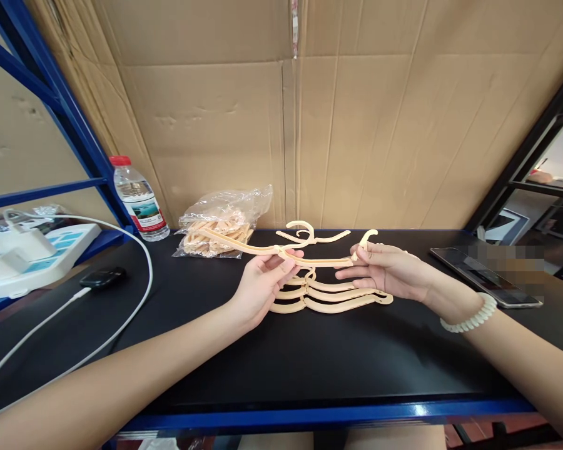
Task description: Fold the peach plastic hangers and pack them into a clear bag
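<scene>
Held above the table is a beige plastic clothes hanger (234, 242), its arms spread left and right. My left hand (261, 284) pinches it near the middle joint. At its right end, my right hand (389, 269) has thumb and fingers closed on a small curved beige hanger piece (368, 237), which meets the arm's tip. I cannot tell whether the two are joined. Below my hands several similar hangers (331, 306) lie in a row on the table, partly hidden by my fingers. Another hanger (331, 237) with a curled hook lies behind them.
A clear plastic bag (220, 215) of beige pieces lies at the back, beside a water bottle (141, 200). On the left are a power strip (70, 250), a black charging device (103, 277) and a white cable (149, 269). A tablet-like device (478, 275) lies right.
</scene>
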The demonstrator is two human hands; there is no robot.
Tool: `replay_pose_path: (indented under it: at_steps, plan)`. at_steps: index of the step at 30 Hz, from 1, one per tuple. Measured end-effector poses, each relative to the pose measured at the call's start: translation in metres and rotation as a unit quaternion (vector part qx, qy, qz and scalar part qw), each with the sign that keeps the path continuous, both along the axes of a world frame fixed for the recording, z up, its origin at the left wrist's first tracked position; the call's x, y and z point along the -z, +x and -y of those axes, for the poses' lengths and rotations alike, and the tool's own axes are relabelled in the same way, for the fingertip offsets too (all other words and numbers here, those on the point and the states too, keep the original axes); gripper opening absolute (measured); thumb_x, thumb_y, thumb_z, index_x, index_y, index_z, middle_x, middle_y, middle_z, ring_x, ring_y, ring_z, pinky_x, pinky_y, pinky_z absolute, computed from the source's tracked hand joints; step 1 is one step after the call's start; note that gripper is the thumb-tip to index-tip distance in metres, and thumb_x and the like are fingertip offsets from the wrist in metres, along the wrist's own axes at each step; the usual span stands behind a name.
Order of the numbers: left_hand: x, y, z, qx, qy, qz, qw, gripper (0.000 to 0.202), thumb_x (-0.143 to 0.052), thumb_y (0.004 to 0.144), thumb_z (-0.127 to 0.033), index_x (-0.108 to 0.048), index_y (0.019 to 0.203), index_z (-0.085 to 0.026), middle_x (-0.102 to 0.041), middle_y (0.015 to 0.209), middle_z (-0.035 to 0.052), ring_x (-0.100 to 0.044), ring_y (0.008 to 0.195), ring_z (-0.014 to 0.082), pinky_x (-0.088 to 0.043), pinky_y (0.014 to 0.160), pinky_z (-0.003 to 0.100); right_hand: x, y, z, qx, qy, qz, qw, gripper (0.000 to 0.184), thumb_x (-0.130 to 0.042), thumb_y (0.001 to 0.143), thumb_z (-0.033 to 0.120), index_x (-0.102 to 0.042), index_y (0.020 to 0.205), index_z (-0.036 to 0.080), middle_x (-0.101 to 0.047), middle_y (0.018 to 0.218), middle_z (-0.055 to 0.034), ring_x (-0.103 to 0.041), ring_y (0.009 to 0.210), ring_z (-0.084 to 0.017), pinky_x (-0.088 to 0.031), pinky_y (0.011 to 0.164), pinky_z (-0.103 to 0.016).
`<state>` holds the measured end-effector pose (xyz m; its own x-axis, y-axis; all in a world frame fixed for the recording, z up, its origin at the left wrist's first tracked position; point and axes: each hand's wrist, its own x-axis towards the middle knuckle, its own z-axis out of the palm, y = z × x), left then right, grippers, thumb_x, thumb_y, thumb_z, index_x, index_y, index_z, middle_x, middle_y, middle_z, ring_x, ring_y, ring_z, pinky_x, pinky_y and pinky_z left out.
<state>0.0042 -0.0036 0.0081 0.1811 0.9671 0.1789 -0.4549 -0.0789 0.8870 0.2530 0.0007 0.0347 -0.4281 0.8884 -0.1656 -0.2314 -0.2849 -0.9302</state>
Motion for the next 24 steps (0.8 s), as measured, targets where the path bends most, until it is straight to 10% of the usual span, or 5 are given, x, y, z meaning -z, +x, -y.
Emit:
replay_pose_path:
  at_steps: [24]
  plan:
    - [0.0, 0.0049, 0.0094, -0.021, 0.005, -0.035, 0.999, 0.018, -0.081, 0.067, -0.021, -0.076, 0.084, -0.015, -0.075, 0.096, 0.0057, -0.067, 0.095, 0.0183, -0.051, 0.093, 0.031, 0.0027, 0.0009, -0.0027, -0.009, -0.044, -0.019, 0.999, 0.02, -0.071, 0.081, 0.019, -0.056, 0.07, 0.014, -0.071, 0.082, -0.0069, -0.07, 0.099, -0.027, -0.053, 0.097, -0.037]
